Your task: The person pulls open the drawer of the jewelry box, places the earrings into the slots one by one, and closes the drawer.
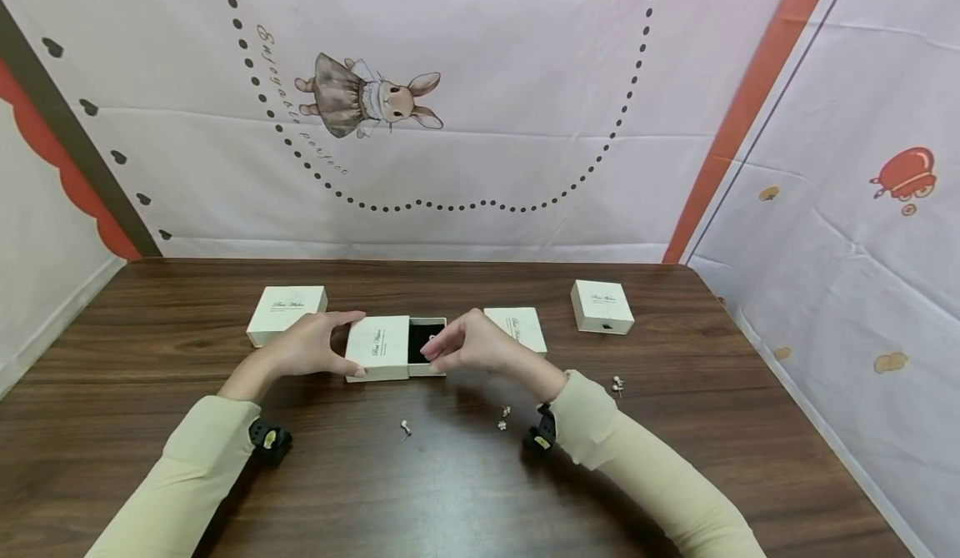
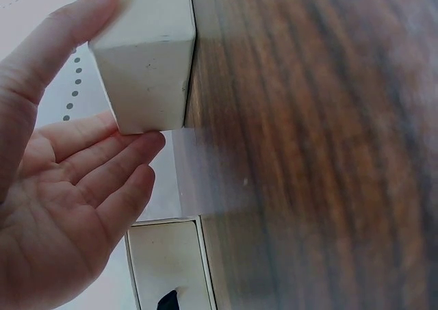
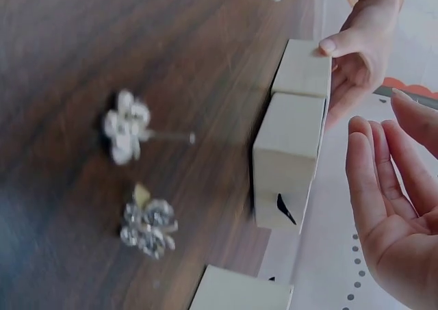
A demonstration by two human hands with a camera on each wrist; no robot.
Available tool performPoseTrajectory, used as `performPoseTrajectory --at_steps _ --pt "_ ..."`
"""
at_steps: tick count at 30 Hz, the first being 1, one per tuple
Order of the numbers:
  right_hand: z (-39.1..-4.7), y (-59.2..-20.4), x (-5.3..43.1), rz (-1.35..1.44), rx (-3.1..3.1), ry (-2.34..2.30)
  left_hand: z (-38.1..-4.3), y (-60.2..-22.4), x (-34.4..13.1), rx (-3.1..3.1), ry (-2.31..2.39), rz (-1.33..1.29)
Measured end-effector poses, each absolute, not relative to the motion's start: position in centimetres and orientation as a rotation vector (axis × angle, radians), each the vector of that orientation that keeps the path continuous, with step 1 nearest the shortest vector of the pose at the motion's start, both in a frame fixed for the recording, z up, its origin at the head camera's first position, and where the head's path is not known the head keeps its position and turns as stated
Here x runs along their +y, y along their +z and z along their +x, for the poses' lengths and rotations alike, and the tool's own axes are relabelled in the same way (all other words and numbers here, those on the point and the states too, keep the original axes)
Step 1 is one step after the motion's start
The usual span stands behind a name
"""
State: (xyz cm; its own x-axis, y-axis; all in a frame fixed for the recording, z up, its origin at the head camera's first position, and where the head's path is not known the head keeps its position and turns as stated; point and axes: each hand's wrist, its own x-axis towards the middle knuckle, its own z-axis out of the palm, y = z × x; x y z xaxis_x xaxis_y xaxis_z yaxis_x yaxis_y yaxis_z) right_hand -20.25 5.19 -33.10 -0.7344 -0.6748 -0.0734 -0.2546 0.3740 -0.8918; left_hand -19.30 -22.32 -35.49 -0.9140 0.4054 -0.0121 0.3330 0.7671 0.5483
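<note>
A white drawer-style jewelry box (image 1: 378, 348) lies on the table with its drawer (image 1: 427, 369) slid partly out to the right, showing a black lining. My left hand (image 1: 318, 345) holds the box's sleeve from its left end, thumb on the near side and fingers on the far side. Over the drawer hovers my right hand (image 1: 468, 343), fingertips pointing down-left at the black lining, where a small pale spot shows. From the right wrist, the right hand's thumb and fingers (image 3: 366, 187) stand apart with nothing visible between them. A black pull tab (image 3: 286, 209) sticks out of the drawer front.
More white boxes stand around: one at the back left (image 1: 287, 314), one (image 1: 517, 329) partly behind my right arm, one at the right (image 1: 602, 306). Small earrings lie nearer: a stud (image 1: 406, 429), silver flower earrings (image 3: 126, 126), and pearl-like earrings (image 1: 617, 385) at the right.
</note>
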Motion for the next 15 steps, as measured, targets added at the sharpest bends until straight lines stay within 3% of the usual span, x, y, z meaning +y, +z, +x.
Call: performPoseTrajectory --at_steps 15 --pt "-18.6 -33.9 4.0 -0.848 2.176 -1.199 -19.3 -35.4 -22.4 2.829 0.85 0.593"
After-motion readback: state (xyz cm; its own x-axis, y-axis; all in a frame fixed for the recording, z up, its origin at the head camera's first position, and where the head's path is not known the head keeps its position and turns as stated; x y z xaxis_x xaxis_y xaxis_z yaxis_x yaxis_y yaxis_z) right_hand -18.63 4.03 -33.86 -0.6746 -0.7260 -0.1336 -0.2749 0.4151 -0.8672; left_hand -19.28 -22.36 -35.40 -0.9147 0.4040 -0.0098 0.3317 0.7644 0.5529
